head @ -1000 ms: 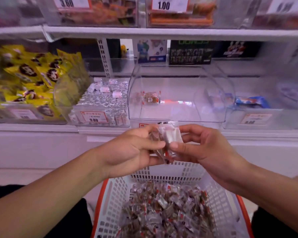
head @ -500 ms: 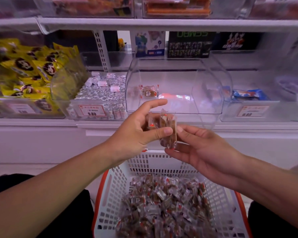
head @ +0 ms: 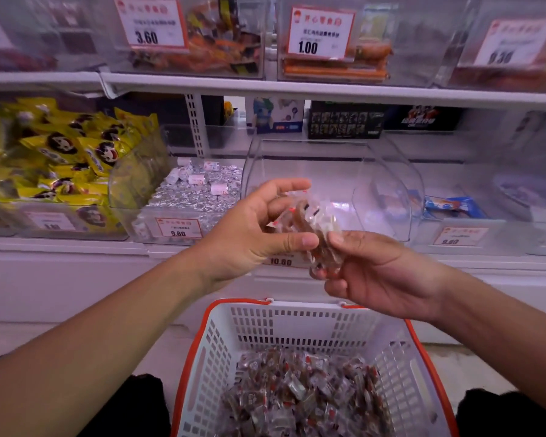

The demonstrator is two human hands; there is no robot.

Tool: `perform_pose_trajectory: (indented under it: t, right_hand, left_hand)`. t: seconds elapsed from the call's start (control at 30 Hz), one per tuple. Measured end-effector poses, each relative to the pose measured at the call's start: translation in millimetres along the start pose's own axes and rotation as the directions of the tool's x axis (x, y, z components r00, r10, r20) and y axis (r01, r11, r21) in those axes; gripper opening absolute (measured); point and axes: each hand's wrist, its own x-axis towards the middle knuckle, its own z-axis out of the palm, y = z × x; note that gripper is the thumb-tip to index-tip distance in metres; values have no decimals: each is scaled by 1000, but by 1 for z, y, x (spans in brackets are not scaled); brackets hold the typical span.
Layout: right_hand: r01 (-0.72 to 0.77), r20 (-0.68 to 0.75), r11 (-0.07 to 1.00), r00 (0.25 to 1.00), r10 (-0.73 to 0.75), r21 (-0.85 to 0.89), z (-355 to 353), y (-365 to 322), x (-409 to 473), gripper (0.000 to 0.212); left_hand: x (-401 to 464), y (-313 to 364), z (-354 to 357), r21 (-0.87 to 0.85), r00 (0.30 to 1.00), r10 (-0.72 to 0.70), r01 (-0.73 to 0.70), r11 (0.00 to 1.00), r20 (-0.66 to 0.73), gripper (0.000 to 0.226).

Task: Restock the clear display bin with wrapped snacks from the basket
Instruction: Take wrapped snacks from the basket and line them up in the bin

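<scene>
Shop shelving (head: 297, 89) fills the background, price-tagged bins in rows; the clear display bin (head: 388, 197) sits nearly bare on the middle shelf, directly above the white basket (head: 202, 357) heaped with wrapped snacks (head: 297, 395); both hands meet before the bin's mouth. Left hand (head: 249, 228) pinches a small bunch of snacks (head: 312, 222), right hand (head: 382, 272) fingers (head: 353, 239) grasping it too; best carried well inside before release (wrappers slip). Bin contents behind the hands stay hidden; labels blur.
</scene>
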Motion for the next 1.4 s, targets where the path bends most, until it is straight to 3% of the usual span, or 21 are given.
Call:
perform_pose_trajectory:
  t: [0.07,0.13,0.17,0.23,0.27,0.33,0.37,0.43,0.53,0.73,0.8,0.9,1.0,1.1,1.27,1.4]
  right_hand:
    - [38,-25,996,999,-40,-79,-2,-18,17,37]
    - [71,-112,975,989,-96,-210,-10,-42,43,33]
    - [64,-176,940,976,-129,-335,-17,-54,57,27]
    - [-42,-262,722,945,-196,-691,-36,-74,88,25]
    - [-131,-286,549,936,-207,-825,-46,-80,105,28]
    - [-290,-339,256,924,-178,-922,-65,-81,138,29]
    - [-336,-364,182,920,-148,-924,-72,-77,153,28]
    - [-375,-389,131,915,-104,-918,-81,-64,180,25]
    - [-399,-395,16,899,-188,-917,-98,-50,207,35]
    - [-496,-488,55,817,-308,-866,-121,-41,209,74]
    - [-555,-560,104,780,-279,-825,-122,-40,209,68]
    - [-611,-648,217,724,-237,-761,-120,-38,216,37]
    - [-580,-709,435,666,-234,-689,-113,-33,227,38]
    - [-560,-721,486,645,-251,-671,-105,-30,230,40]
    - [-615,-702,349,666,-251,-707,-91,-44,221,43]
    - [-609,-522,-65,725,-449,-790,-62,-73,195,47]
  left_hand:
    - [11,8,-15,35,998,40,-38,999,-42,68]
    - [22,14,-36,158,965,122,-86,984,-231,58]
    - [26,14,-48,272,915,181,-83,959,-361,48]
    - [32,9,-68,509,805,264,54,859,-532,35]
    - [33,3,-75,584,804,239,160,795,-545,37]
    - [36,-12,-79,661,856,94,318,680,-509,42]
    - [38,-20,-79,687,875,47,345,639,-482,38]
    - [43,-31,-80,750,911,42,310,585,-409,23]
    - [49,-37,-84,769,936,80,231,596,-343,10]
    - [47,-42,-88,741,944,95,182,647,-315,6]
    - [46,-44,-86,722,944,95,175,670,-317,6]
    - [44,-45,-83,710,942,93,175,682,-322,8]
    - [44,-44,-81,701,939,94,178,690,-331,11]
    - [44,-44,-81,692,936,92,183,698,-341,10]
    - [46,-41,-83,691,926,64,231,685,-373,11]
    - [39,-31,-80,734,895,143,245,634,-422,28]
